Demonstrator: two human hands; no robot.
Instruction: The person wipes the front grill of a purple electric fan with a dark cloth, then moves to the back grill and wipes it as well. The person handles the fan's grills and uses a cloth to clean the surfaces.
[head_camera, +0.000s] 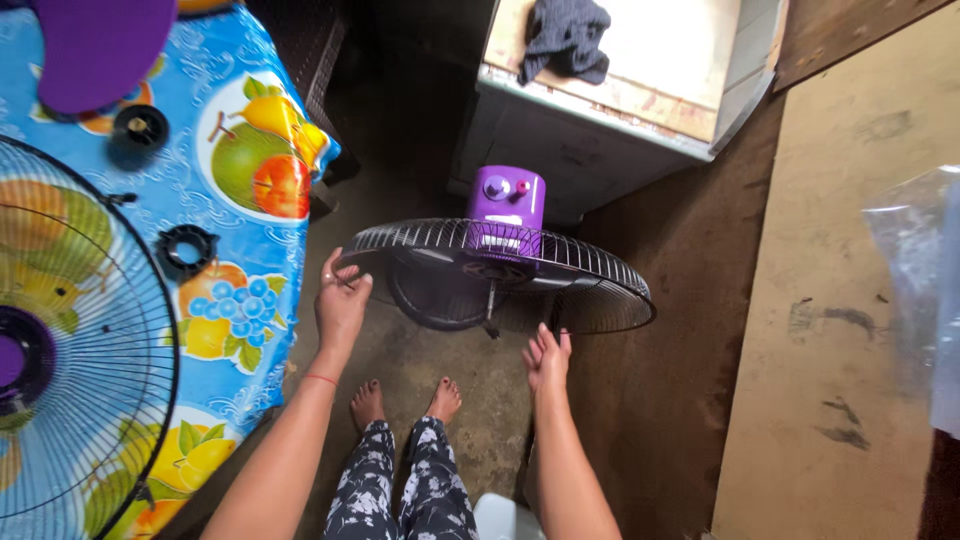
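A standing fan with a purple motor housing (507, 200) and a black rear wire guard (590, 280) stands on the floor in front of me, the guard tilted nearly flat. My left hand (340, 300) touches the guard's near left rim with fingers spread. My right hand (546, 357) rests at the guard's near edge, fingers together and extended. Neither hand visibly grips anything. My bare feet (405, 400) stand just below the fan.
At left, a table with a blue fruit-print cloth (240, 170) holds the front wire guard (80, 350), two black round fastener parts (187, 250) and a purple fan blade (100, 45). A grey cabinet (600, 110) with a dark cloth stands behind. A wooden board (850, 300) lies right.
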